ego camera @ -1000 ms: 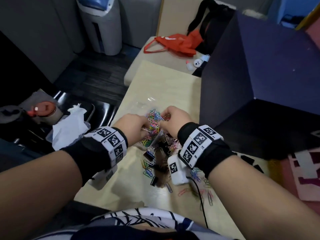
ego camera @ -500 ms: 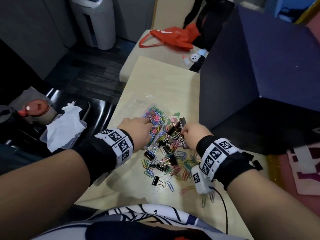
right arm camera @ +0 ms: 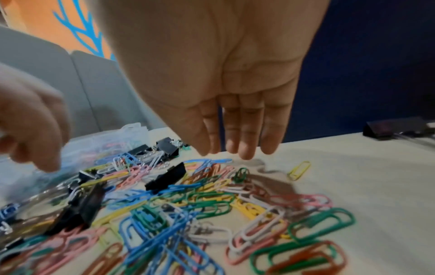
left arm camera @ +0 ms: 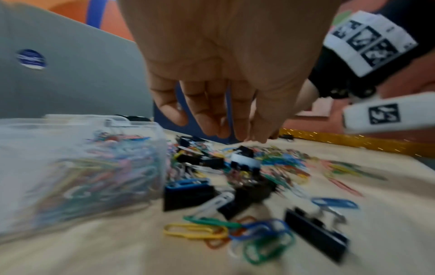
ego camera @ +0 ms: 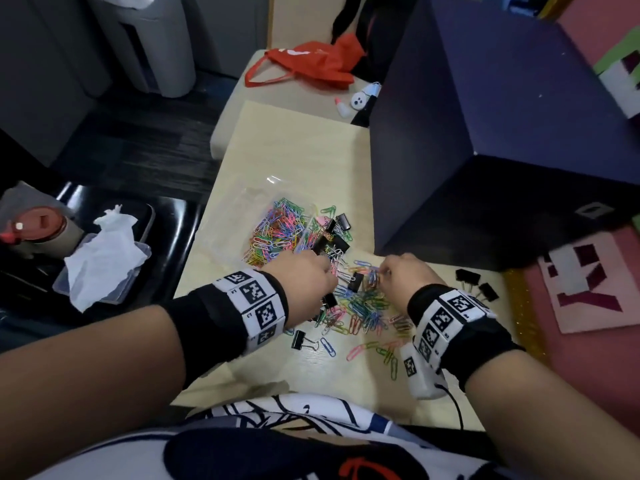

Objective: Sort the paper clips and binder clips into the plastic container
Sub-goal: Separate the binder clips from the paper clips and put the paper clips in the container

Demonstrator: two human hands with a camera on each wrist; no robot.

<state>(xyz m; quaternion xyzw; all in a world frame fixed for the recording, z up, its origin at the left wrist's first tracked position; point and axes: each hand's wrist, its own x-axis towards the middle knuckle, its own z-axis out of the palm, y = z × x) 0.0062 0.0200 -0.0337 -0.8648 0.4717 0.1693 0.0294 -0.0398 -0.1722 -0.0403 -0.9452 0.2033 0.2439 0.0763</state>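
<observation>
A clear plastic container (ego camera: pixel 242 220) on the pale table holds a heap of coloured paper clips (ego camera: pixel 277 230), with several black binder clips (ego camera: pixel 334 237) at its right side. Nearer me lies a loose pile of paper clips (ego camera: pixel 363 306) mixed with binder clips (right arm camera: pixel 167 178). My left hand (ego camera: pixel 329 271) hovers over the pile's left part, fingers (left arm camera: pixel 219 119) pointing down and holding nothing. My right hand (ego camera: pixel 384 271) hovers over the pile's right part, its fingers (right arm camera: pixel 237 134) straight and empty. One binder clip (ego camera: pixel 303 341) lies apart near me.
A large dark blue box (ego camera: pixel 485 150) walls the table's right side, with more binder clips (ego camera: pixel 474 282) at its foot. An orange bag (ego camera: pixel 311 67) lies at the far end. Left of the table are a tissue-filled tray (ego camera: pixel 100 258) and a red-lidded cup (ego camera: pixel 38 226).
Both hands have drawn back from the container toward me and now hang over the loose pile. The right hand went further right. The pile looks more spread out.
</observation>
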